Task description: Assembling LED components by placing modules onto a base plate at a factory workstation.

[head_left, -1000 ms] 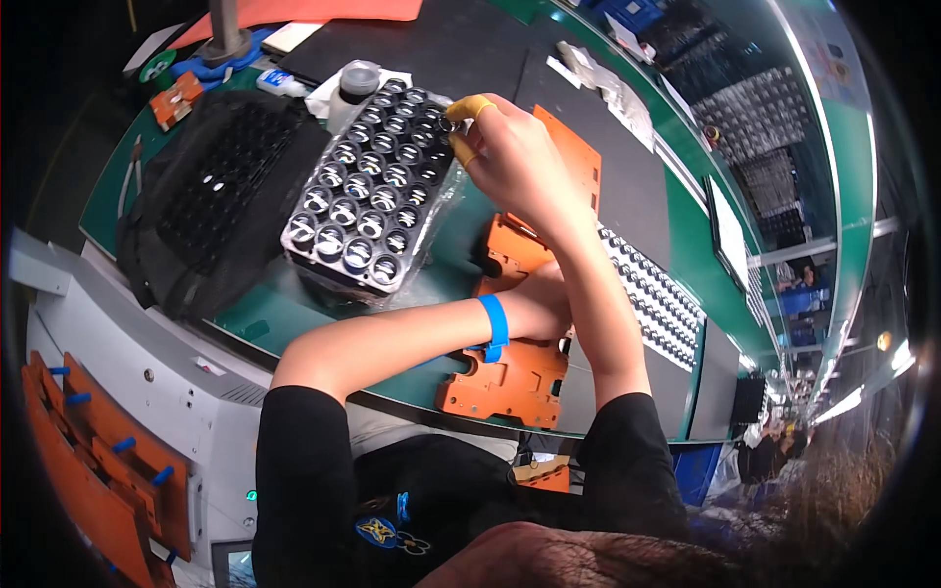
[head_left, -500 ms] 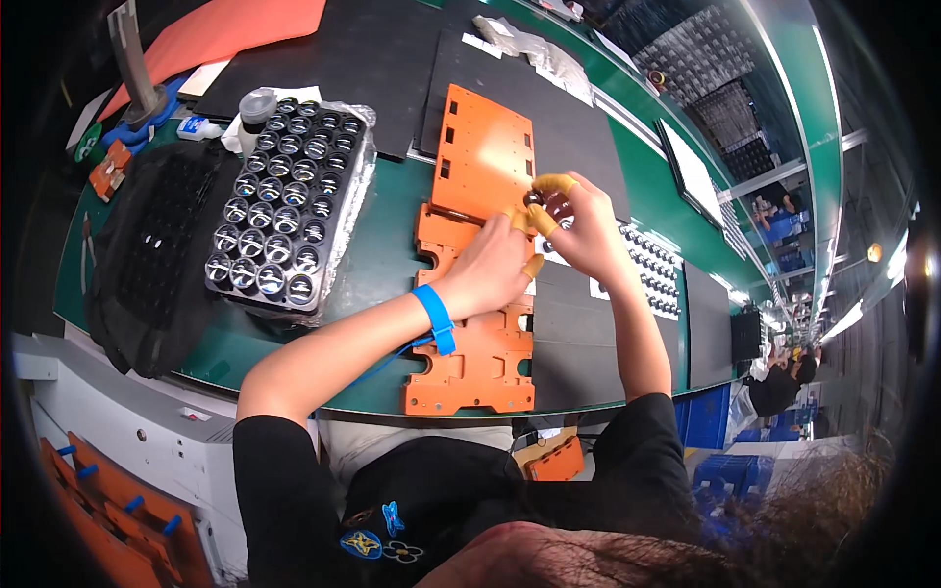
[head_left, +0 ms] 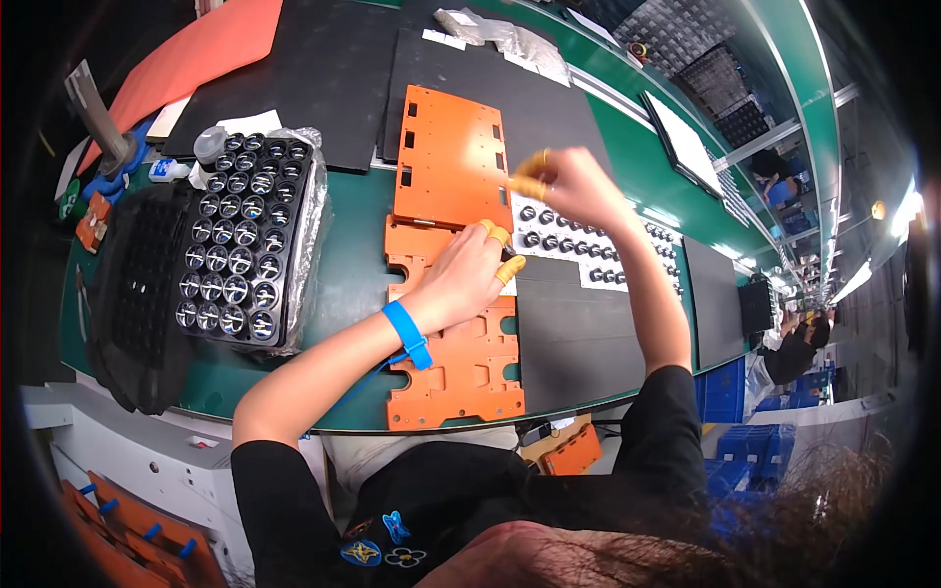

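Note:
My left hand (head_left: 463,272), with yellow finger cots and a blue wrist strap (head_left: 407,335), is over the lower orange fixture plate (head_left: 456,367). Its fingers are closed around a small dark round part (head_left: 508,252), mostly hidden by them. Just right of the hinged orange plate (head_left: 453,152), my right hand (head_left: 578,186) is raised with yellow-covered fingertips drawn together. Whatever lies between them, if anything, cannot be made out. Below that hand is a white sheet (head_left: 522,227) carrying rows of small black round parts (head_left: 564,245).
At the left stands a black tray (head_left: 291,323) of clear round lenses, wrapped in plastic film. Beside it lie a black bag-like cover (head_left: 137,284), a small clear cup (head_left: 209,144) and a white bottle (head_left: 169,171). Black mats (head_left: 578,333) cover parts of the green bench (head_left: 343,274).
My hands were together at the plate's right edge; now they are apart. The right has moved up and away, while the left stays over the fixture. The whole view has shifted slightly.

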{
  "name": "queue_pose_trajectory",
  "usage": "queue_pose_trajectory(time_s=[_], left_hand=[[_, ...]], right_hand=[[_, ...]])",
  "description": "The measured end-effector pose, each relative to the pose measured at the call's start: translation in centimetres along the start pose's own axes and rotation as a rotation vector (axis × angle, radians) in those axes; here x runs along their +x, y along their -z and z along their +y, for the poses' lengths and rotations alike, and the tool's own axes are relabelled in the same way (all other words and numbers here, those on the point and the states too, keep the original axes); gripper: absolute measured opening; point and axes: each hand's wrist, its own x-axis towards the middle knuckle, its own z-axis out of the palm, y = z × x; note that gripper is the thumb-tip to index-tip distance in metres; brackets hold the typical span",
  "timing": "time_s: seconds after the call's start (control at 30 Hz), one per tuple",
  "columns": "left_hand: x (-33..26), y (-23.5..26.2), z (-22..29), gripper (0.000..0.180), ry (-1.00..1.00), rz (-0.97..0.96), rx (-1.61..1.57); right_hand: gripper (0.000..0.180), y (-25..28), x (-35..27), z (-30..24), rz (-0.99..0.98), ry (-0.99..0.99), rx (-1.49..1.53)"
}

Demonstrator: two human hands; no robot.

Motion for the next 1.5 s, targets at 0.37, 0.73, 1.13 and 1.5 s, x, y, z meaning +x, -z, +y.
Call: queue_pose_trajectory(time_s=[0.37,0.73,1.13,1.5], left_hand=[[-0.2,-0.4,-1.1,0.027,-0.087,-0.055,0.086],[-0.5,-0.6,-1.1,0.028,-0.071,-0.129,0.145],[-0.3,-0.6,-1.1,0.013,-0.106,-0.033,0.144],[-0.3,0.1,-0.7,0.019,-0.133,-0.065,0.122]], right_hand=[[0.024,-5.5,24.1,6.1,0.3,0.148,-0.447],[0.061,-9.2,36.9,8.0,0.327,-0.05,-0.335],[0.072,-8.5,36.3,8.1,0.164,0.042,-0.353],[0.032,-5.7,29.1,11.0,0.019,0.113,-0.237]])
